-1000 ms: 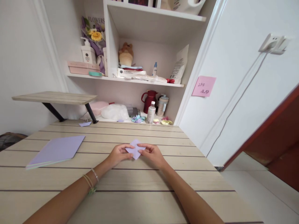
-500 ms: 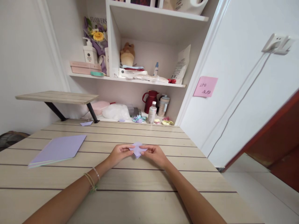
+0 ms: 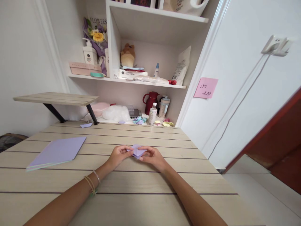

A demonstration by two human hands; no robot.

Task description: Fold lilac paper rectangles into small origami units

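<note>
A small folded piece of purple origami paper (image 3: 137, 152) lies between my hands above the middle of the wooden table (image 3: 141, 182). My left hand (image 3: 120, 156) pinches its left corner between thumb and fingers. On the other side, my right hand (image 3: 154, 157) grips the right part, with the index finger across the top and the thumb low near the front edge. The fingertips hide parts of the folds. To the left rests a stack of square paper sheets (image 3: 58, 151), purple on top with paler edges beneath.
A small riser shelf (image 3: 56, 98) on black legs stands at the back left, with a purple paper scrap (image 3: 86, 125) by its leg. Behind the table are a plastic bottle (image 3: 152, 114), a red jug (image 3: 150, 103), a tumbler (image 3: 164, 107) and folded coloured papers (image 3: 139, 120).
My right thumb has shifted slightly left and down along the paper, and the fold now looks flatter and wider at its front. My left hand stays nearly in place.
</note>
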